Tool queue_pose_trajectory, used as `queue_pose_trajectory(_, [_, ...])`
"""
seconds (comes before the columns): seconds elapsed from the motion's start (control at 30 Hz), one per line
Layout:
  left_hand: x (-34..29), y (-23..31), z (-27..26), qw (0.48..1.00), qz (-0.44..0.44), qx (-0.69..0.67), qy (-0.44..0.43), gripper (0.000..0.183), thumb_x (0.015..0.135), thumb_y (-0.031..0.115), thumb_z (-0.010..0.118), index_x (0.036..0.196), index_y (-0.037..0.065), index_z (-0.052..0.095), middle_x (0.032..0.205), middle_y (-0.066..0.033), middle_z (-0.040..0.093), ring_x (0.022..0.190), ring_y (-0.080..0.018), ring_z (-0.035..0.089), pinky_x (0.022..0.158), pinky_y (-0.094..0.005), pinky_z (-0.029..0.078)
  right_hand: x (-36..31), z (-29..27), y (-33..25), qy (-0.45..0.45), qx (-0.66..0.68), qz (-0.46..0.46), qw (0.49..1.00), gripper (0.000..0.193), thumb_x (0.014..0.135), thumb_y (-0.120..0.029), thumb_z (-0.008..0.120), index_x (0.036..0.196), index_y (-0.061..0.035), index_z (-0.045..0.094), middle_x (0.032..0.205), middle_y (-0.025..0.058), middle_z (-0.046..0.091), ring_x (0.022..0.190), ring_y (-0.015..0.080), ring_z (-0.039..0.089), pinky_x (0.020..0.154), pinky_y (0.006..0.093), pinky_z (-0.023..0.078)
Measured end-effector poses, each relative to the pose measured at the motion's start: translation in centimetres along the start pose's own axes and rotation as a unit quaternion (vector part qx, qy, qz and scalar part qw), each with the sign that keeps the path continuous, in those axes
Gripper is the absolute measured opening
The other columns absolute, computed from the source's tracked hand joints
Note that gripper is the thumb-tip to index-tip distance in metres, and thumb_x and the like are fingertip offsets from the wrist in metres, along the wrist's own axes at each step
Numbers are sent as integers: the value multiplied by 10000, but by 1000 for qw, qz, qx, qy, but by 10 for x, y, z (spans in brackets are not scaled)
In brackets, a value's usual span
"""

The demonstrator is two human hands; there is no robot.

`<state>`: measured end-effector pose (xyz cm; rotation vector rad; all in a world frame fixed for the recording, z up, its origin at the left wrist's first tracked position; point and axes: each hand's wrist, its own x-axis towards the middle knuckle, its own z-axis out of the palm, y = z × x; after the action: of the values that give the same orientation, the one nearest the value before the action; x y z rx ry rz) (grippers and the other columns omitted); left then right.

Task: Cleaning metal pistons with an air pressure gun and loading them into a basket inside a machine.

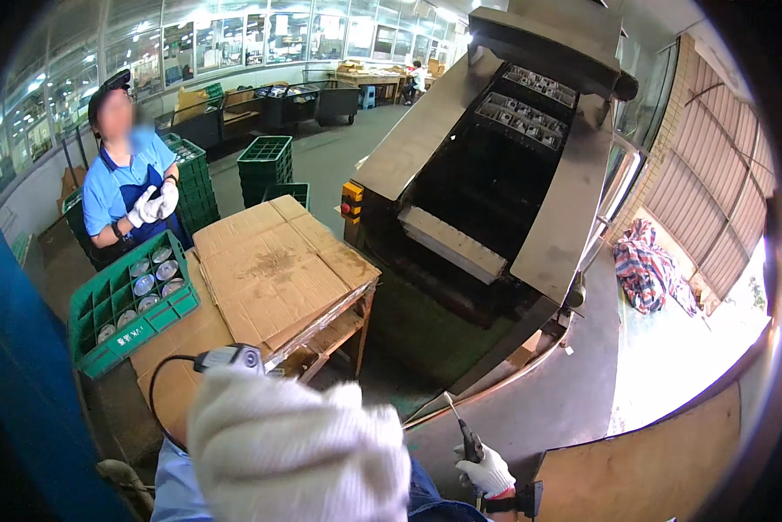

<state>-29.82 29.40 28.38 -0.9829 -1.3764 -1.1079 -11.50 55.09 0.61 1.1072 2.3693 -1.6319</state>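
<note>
My left hand (295, 448), in a white knitted glove, is raised very close to the view and fills its lower middle. Its fingers look curled in; whatever they may hold is hidden. A small grey device (231, 358) with a round lens and a black cable shows just beyond that glove. Lower right, my right hand (488, 472), also gloved in white, is closed round a dark-handled tool (471, 442) with a thin pale metal tip pointing up and away. The tool's exact kind is unclear. A dark strap with a small black box circles my right wrist.
A large machine (460, 244) with metal side panels stands ahead, holding parts trays (521, 117). Flattened cardboard (278, 270) covers a wooden table to its left. There, a green divided crate (134, 300) holds several round metal parts. Behind it stands a gloved person (134, 187) near stacked green crates (265, 165).
</note>
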Motion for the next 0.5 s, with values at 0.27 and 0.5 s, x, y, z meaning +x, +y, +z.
queue_pose_trajectory(0.27, [13, -54, 14, 966, 185, -110, -143, 257, 883, 250, 636, 1063, 69, 605, 960, -124, 676, 824, -263, 669, 724, -405, 543, 80, -31, -26, -8, 0, -21, 1000, 364, 789, -121, 756, 1139, -47, 691, 912, 47, 726, 678, 122, 656, 624, 290, 542])
queue_pose_trajectory(0.5, [14, -72, 200, 946, 301, -103, 69, 132, 862, 216, 703, 894, 105, 638, 992, -83, 699, 819, -216, 662, 691, -336, 583, 129, -103, -55, 60, -23, -58, 996, 289, 844, -279, 692, 1070, -100, 697, 918, 74, 712, 728, 220, 656, 690, 338, 537])
